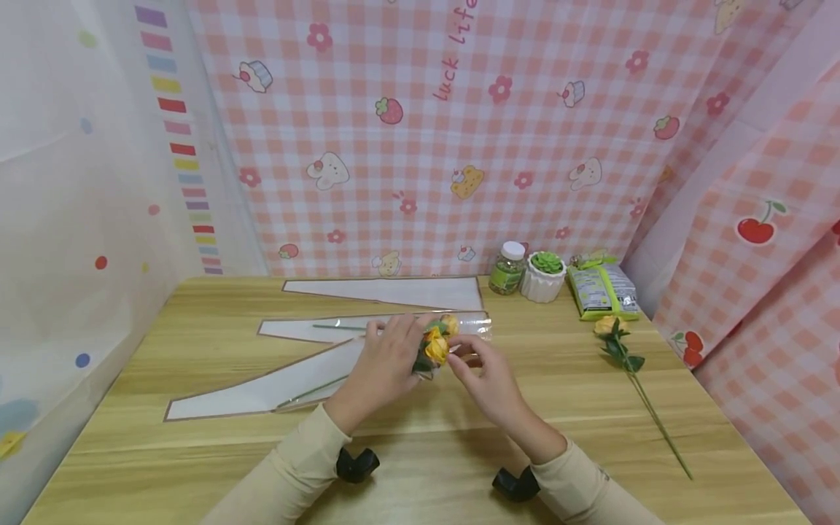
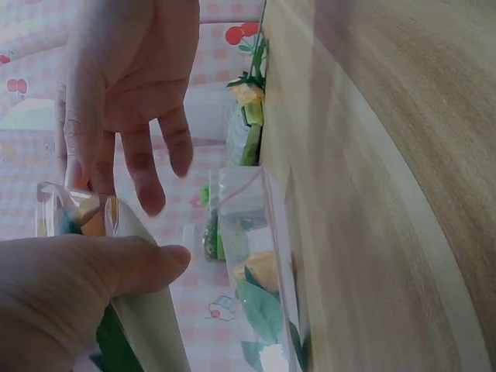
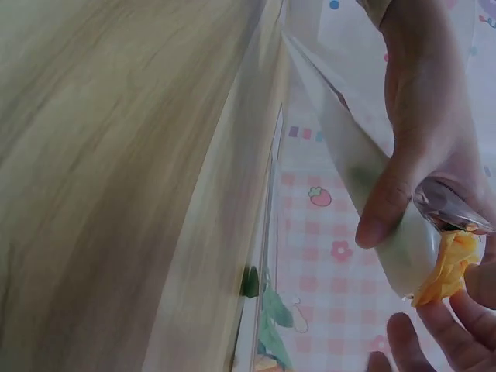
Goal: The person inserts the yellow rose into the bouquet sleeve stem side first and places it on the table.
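Note:
My left hand (image 1: 387, 357) grips a tapered clear-and-white flower sleeve (image 3: 349, 147), its thumb (image 2: 147, 267) lying across the outside. A yellow artificial rose (image 1: 436, 345) pokes out at the wide mouth of this sleeve, its green stem (image 1: 311, 391) running down inside. From the other side, my right hand (image 1: 488, 379) reaches the bloom; its thumb and forefinger pinch the petals while the other fingers extend loosely. Just behind lies a second sleeve (image 1: 282, 328) with another yellow rose (image 2: 260, 270) in it, partly hidden by my left hand.
A flat white sleeve (image 1: 394, 292) lies at the table's back edge. Farther right stand a jar with a white lid (image 1: 507, 268), a potted succulent (image 1: 545, 277) and a green-grey packet (image 1: 604, 290). A loose yellow rose (image 1: 646, 397) lies on the wooden table (image 1: 590, 467) at right.

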Demonstrator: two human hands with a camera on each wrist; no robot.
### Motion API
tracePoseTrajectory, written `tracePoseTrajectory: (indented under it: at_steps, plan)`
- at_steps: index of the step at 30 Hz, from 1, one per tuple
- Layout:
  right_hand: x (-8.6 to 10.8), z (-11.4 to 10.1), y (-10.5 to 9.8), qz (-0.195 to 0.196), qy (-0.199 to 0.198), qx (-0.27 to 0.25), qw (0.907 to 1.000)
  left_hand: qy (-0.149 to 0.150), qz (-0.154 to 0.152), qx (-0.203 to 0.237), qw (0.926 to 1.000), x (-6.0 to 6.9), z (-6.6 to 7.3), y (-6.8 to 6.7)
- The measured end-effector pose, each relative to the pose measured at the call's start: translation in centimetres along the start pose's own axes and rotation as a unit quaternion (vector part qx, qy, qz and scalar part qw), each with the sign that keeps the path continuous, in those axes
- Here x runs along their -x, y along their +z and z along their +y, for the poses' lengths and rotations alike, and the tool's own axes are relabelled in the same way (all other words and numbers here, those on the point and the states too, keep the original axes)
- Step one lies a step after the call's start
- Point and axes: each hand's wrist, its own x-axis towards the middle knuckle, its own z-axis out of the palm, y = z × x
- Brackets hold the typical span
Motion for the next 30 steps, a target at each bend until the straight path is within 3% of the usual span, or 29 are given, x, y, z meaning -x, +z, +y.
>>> tracePoseTrajectory:
  at_steps: [9,12,16,20,25,30]
  plan:
    - [0.0,0.0,0.4,-0.047,-0.018,-0.091,0.9946,0.001,0.016,0.004,0.9999,-0.1,0.2,-0.6]
    - [0.0,0.2,0.5,-0.036,-0.013,-0.119,0.9922,0.004,0.008,0.013,0.9999,-0.1,0.3,-0.7]
    - [0.0,0.3,0.3,-0.010,0.021,-0.154,0.9879,0.007,-0.010,0.036,0.9993,-0.3,0.1,-0.9]
    - [-0.3,0.3,-0.1,0.015,0.063,-0.182,0.9812,-0.020,-0.045,0.036,0.9981,-0.3,-0.9,-1.4]
    - [-0.6,0.5,-0.5,0.045,0.080,-0.168,0.9814,-0.070,-0.092,0.021,0.9931,-0.3,-2.3,-1.7]
    - [-0.7,0.8,-0.5,0.031,0.032,-0.127,0.9909,-0.058,-0.096,0.055,0.9922,-0.5,-2.5,-1.3]
